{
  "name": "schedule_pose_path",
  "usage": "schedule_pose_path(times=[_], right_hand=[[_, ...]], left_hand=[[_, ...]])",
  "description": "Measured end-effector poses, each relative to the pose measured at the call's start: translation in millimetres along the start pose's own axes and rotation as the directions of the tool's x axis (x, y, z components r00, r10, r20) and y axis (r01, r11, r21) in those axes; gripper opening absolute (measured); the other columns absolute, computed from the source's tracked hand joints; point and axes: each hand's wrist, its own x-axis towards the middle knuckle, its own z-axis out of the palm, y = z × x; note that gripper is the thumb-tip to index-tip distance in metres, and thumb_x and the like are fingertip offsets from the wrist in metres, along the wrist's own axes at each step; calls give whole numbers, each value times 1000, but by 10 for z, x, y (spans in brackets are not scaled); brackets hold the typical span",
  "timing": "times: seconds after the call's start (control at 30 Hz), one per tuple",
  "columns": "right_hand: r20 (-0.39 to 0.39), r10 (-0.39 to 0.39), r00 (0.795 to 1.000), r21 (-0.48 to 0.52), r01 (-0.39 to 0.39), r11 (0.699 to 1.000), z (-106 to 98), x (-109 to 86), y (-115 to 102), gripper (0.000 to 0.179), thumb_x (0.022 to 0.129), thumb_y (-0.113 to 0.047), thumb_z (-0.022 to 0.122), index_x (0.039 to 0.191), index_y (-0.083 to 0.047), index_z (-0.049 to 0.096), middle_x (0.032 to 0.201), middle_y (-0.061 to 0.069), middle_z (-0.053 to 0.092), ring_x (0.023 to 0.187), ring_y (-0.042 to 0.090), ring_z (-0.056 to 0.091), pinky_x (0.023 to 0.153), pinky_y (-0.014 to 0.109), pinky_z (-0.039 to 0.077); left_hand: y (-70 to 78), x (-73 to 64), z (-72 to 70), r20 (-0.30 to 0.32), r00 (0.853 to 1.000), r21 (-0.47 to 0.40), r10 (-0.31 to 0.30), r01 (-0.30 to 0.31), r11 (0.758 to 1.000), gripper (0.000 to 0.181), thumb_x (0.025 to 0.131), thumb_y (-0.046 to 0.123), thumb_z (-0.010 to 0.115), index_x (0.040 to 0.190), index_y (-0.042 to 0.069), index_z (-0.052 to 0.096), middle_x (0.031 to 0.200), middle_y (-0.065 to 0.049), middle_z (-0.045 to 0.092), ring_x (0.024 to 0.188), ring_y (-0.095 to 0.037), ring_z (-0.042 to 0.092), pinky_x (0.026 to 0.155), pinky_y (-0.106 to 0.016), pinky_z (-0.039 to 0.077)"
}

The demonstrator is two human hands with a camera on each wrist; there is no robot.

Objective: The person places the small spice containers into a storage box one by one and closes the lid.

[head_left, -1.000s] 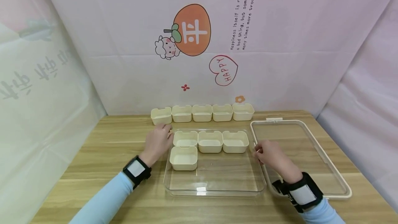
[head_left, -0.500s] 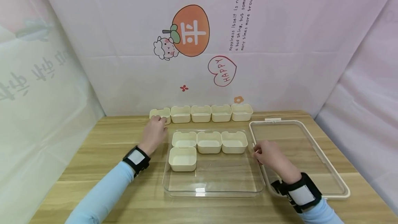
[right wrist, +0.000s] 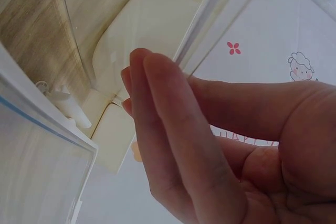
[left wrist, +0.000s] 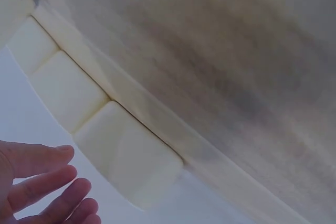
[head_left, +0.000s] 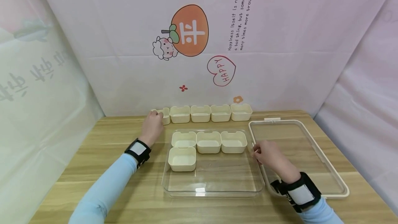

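Note:
My left hand (head_left: 152, 127) is at the leftmost cream bin (head_left: 166, 116) of the back row and covers part of it in the head view. In the left wrist view its fingers (left wrist: 63, 203) are loosely bent and stand beside the row, with a gap to the nearest bin (left wrist: 128, 156). My right hand (head_left: 272, 156) pinches the right rim of a clear tray (head_left: 230, 179) between thumb and fingers (right wrist: 168, 85). Inside that tray, three cream bins (head_left: 208, 142) line the back, and another bin (head_left: 182, 159) sits in front of the left one.
Several more cream bins (head_left: 200, 114) continue the row along the table's back edge, against a printed cloth (head_left: 124, 75). A clear lid with a white frame (head_left: 323, 155) lies right of the tray, under the right forearm. Bare wood table (head_left: 102, 148) shows at left.
My left hand has moved from beside the tray's back left corner, back and to the left, to the leftmost bin of the row. The right hand keeps its hold on the tray rim.

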Motion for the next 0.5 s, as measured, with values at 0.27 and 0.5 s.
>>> schedule_pose_path(times=[0.27, 0.5], right_hand=[[-4, -6, 1000, -4, 6, 1000, -5, -2, 7, 13, 85, -3, 62, 91, 7, 66, 64, 6, 66, 52, 11, 59, 53, 27, 46], [0, 1, 1000, -15, -1, 1000, -7, -7, -9, 13, 85, -4, 62, 92, 6, 66, 64, 5, 66, 52, 11, 58, 53, 26, 45]], left_hand=[[-80, 110, 73, 10, 1000, 20, -4, 4, 1000, 17, 75, -14, 55, 83, -4, 67, 83, -22, 64, 76, -35, 58, 68, -42, 50], [-155, 126, 93, 60, 998, 18, -18, 17, 1000, 18, 78, -16, 52, 81, -5, 66, 79, -21, 64, 75, -35, 61, 66, -43, 51]])
